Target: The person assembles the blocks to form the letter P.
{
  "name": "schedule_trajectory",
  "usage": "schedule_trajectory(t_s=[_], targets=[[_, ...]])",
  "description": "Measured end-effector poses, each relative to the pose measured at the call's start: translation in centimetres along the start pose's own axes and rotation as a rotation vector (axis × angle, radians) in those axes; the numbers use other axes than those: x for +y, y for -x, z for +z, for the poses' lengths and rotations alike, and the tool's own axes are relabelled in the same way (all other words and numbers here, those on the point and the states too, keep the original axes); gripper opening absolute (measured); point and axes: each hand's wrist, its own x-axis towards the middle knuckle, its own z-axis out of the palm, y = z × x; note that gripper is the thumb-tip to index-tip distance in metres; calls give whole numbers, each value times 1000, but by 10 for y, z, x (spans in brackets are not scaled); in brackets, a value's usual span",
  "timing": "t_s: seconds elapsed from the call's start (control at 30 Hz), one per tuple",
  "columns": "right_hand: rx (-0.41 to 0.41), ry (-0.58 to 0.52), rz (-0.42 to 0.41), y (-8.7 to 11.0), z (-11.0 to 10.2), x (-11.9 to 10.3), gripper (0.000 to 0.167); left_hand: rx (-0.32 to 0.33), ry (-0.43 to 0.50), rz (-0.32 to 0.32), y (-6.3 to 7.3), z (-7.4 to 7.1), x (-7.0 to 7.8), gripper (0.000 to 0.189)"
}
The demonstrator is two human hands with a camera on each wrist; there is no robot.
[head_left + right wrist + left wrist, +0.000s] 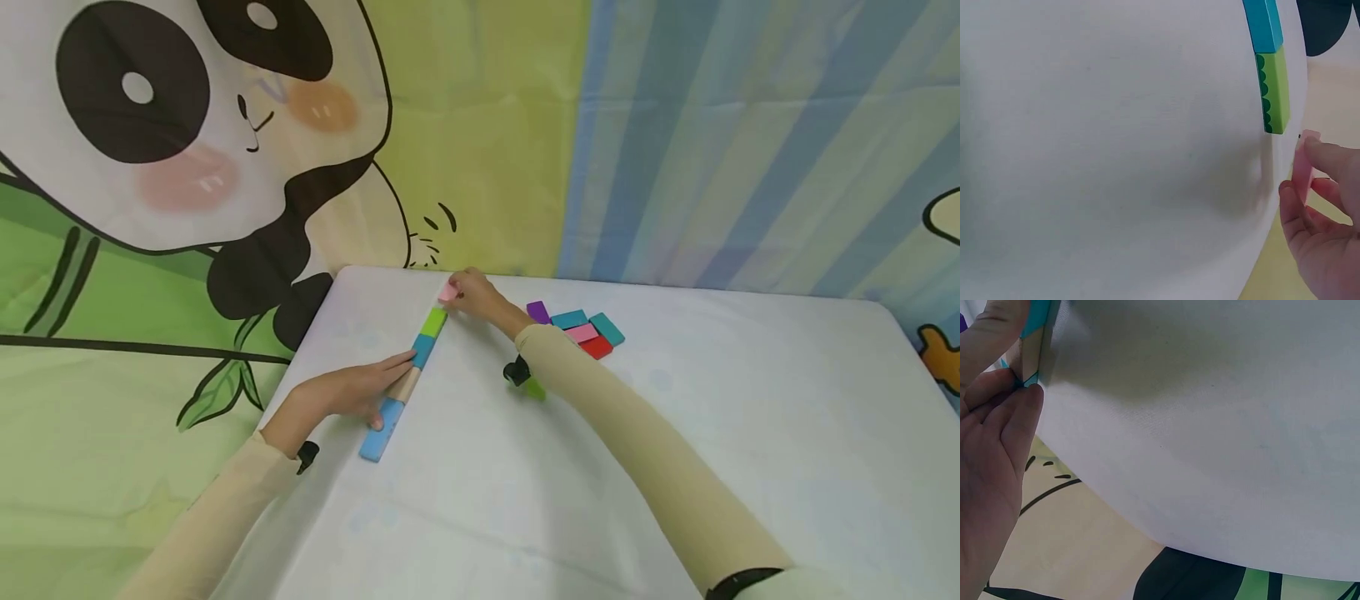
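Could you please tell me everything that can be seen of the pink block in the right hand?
The pink block is flat, straight-edged and smooth-looking, plain pale pink where it shows; its material is hard to tell. The right hand pinches it between its fingertips, partly covering it. It is near the far edge of the table, beyond the scallop-edged green block, with a gap between them. Whether it touches the table or is tilted is unclear.

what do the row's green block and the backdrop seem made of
Green block: painted wood or plastic, can't tell which; smooth, low-sheen faces with crisp edges fit either. Backdrop: probably printed fabric, mostly matt, judging by its soft creases.
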Motion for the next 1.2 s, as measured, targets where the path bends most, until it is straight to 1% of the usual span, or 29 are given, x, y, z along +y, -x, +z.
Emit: schedule_trajectory(t_s=[0.13, 0.27, 0.53, 0.7, 0.83, 0.9, 1.0, 1.1, 1.2], targets=[[-24, 59, 13, -10, 7, -2, 44, 9, -11, -3, 0, 1, 0, 115], [-37, 110, 23, -13, 12, -1, 43, 7, -5, 4, -1, 1, 1, 115], [-70, 105, 48, -14, 17, -1, 43, 2, -16, 4, -1, 0, 0, 116], [-73, 188, 2, -12, 19, 0, 36, 4, -24, 6, 0, 0, -2, 117], [-70, 237, -32, -6, 19, 1, 34, 9, -35, 18, -1, -1, 0, 116], [-74, 240, -38, -3, 18, 1, 36, 9, -33, 21, -1, -1, 1, 116], [-92, 260, -33, 4, 13, -2, 45, 8, -26, 21, -1, -1, 2, 116], [-103, 276, -63, 16, 0, -8, 54, 8, -29, 17, -1, -1, 2, 116], [-113, 283, -121, 37, -21, -9, 56, 9, -34, 6, -1, -1, 2, 116]])
